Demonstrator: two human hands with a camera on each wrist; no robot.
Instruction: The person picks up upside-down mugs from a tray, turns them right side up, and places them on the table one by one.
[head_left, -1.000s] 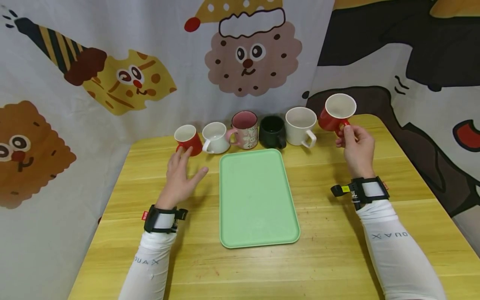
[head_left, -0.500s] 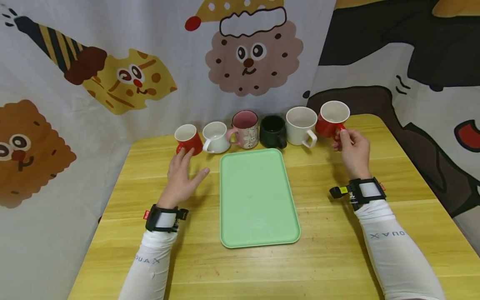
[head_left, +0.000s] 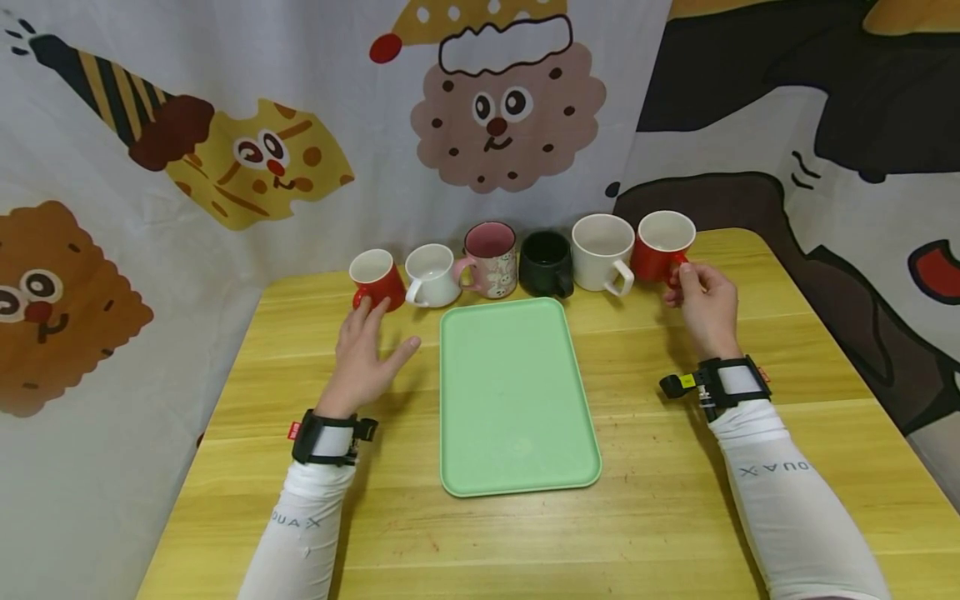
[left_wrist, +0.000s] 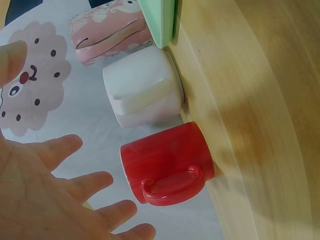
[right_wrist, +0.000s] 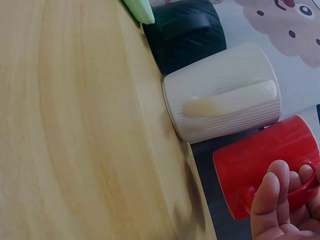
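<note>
At the right end of a row of mugs, my right hand (head_left: 707, 307) pinches the handle of a red mug (head_left: 656, 257) with a white inside. That mug (right_wrist: 265, 162) is upright beside a ribbed white mug (head_left: 600, 254); I cannot tell if its base touches the table. My left hand (head_left: 363, 358) has its fingers spread in front of another red mug (head_left: 386, 287) at the left end. The left wrist view shows those fingers apart from the red mug (left_wrist: 167, 157), holding nothing.
Between the two red mugs stand a small white mug (head_left: 437, 287), a pink patterned mug (head_left: 498, 271) and a dark green mug (head_left: 545, 267). A light green tray (head_left: 517, 392) lies before them on the wooden table (head_left: 510, 542). A printed cloth (head_left: 300, 67) hangs behind.
The right hand has lowered the red mug and brought it left, close to the ribbed white mug. My left hand has barely moved.
</note>
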